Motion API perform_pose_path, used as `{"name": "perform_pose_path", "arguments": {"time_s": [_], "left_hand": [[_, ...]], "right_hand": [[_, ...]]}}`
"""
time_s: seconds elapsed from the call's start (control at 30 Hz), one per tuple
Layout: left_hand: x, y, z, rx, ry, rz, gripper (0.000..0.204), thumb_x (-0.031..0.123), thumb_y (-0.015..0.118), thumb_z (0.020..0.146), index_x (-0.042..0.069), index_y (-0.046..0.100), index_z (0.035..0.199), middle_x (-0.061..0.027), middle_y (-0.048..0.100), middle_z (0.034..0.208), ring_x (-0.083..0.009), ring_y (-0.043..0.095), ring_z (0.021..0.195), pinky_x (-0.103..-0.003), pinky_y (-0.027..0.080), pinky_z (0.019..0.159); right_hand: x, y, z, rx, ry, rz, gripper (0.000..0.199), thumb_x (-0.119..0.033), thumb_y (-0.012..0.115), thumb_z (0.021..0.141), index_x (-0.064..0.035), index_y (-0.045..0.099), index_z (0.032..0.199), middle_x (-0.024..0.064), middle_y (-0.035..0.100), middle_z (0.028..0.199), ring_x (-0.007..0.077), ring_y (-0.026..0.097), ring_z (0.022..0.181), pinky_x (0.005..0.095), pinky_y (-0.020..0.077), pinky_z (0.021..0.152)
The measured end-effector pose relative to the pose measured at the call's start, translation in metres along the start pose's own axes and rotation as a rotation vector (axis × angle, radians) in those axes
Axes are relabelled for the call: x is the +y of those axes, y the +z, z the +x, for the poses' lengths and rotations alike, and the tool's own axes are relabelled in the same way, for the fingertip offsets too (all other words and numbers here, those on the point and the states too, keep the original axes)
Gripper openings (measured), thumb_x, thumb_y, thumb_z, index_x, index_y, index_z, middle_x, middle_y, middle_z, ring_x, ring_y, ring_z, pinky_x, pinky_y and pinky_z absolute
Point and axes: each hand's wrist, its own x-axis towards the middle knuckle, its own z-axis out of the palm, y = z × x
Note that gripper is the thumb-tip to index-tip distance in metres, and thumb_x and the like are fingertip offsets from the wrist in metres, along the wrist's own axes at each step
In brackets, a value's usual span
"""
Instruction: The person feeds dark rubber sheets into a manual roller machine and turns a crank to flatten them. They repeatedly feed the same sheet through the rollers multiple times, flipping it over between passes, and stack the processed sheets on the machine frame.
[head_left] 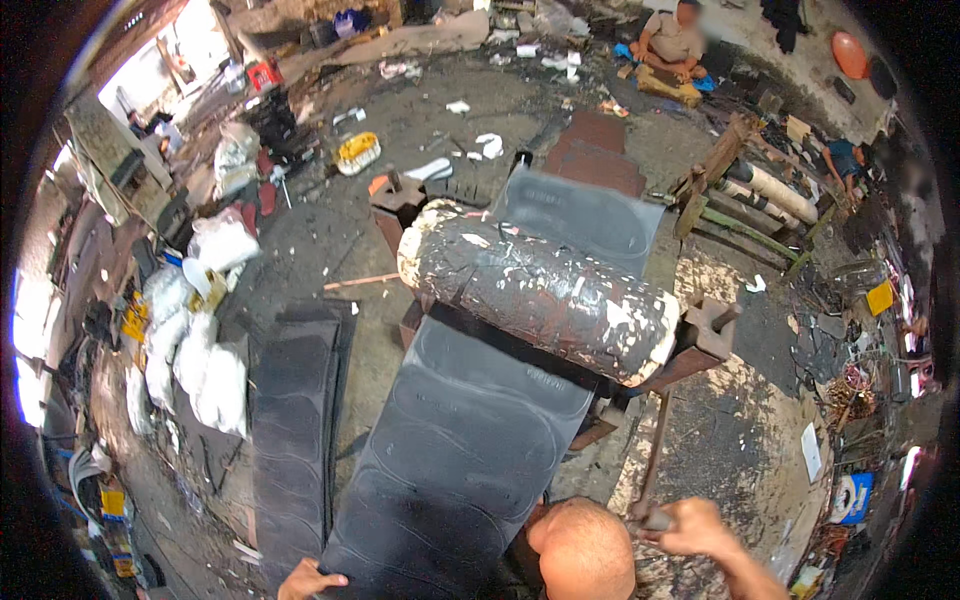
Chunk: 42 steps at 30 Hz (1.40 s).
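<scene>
- Dark grey rubber sheet, marked with curved sole-like outlines point(455, 450): slopes from the near lower edge up to the roller; its upper end meets the roller's near underside.
- Large black cylindrical roller with peeling cream patches point(540, 290): lies crosswise, slightly tilted in view, between a rusty metal post at the left point(397, 200) and a rusty metal post at the right point(707, 335).
- Left hand point(312, 580): at the sheet's lower left corner, partly cut off by the frame. Thumb extended over the edge; remaining fingers not clear, so cannot tell whether they pinch the sheet.
- Right hand point(690, 527): fingers curled round a grey cylindrical handle point(655, 519) at the lower end of a thin rusty metal rod point(655, 450), right of a bare knee point(585, 550).
- Far side of roller: smooth grey sheet section point(590, 215); cannot tell if it is the same piece. Reddish-brown flat sheet point(598, 150) just beyond.
- Left of the sheet: stack of long dark sheets point(292, 400) on the grey floor; bulging white plastic bags point(205, 370) farther left.
</scene>
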Motion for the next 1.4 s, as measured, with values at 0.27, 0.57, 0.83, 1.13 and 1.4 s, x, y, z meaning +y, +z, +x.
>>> {"name": "perform_pose_path", "arguments": {"time_s": [0.27,0.57,0.83,1.13,1.4], "left_hand": [[0.109,-0.027,0.002,0.008,0.143,-0.186,0.046,0.030,0.094,0.060,-0.005,0.076,0.084,-0.0076,0.074,0.077,-0.0133,0.065,0.071,-0.031,0.053,0.069],[0.253,-0.029,0.054,-0.075,0.665,-0.578,0.031,0.014,0.087,0.074,-0.006,0.072,0.093,-0.0057,0.071,0.086,-0.0141,0.063,0.080,-0.029,0.052,0.075],[0.388,-0.044,0.067,-0.135,0.799,-0.582,0.030,0.024,0.079,0.088,-0.004,0.074,0.094,-0.0065,0.073,0.086,-0.0119,0.066,0.081,-0.030,0.054,0.072],[0.281,-0.070,0.227,1.029,0.674,-0.299,0.045,0.020,0.073,0.090,0.003,0.061,0.129,-0.0203,0.065,0.119,-0.0283,0.064,0.109,-0.037,0.050,0.094],[0.044,0.028,0.244,0.745,-0.214,0.132,0.108,0.002,0.076,0.073,0.038,0.020,0.157,-0.0105,0.019,0.165,-0.0469,0.035,0.140,-0.059,0.050,0.098]], "right_hand": [[0.124,-0.235,0.177,1.194,0.026,-0.444,0.031,-0.012,0.070,0.068,-0.0074,0.073,0.099,0.0176,0.071,0.089,0.0370,0.066,0.090,0.0463,0.0528,0.082],[0.030,0.074,0.318,0.123,0.041,-0.065,0.056,-0.041,0.074,0.075,0.0021,0.068,0.110,0.0261,0.069,0.102,0.0397,0.068,0.098,0.0456,0.0536,0.086],[0.076,-0.095,0.000,0.172,-0.035,-0.036,0.038,-0.031,0.071,0.081,-0.0060,0.071,0.109,0.0196,0.069,0.100,0.0355,0.067,0.097,0.0436,0.0525,0.088],[0.121,-0.101,0.404,0.460,0.219,-0.300,0.042,-0.029,0.072,0.077,-0.0070,0.068,0.113,0.0144,0.070,0.097,0.0348,0.066,0.092,0.0446,0.0541,0.076],[0.143,0.151,0.424,0.100,0.127,0.865,0.046,-0.032,0.063,0.089,-0.0044,0.060,0.126,0.0148,0.065,0.110,0.0310,0.063,0.095,0.0405,0.0542,0.077]]}}
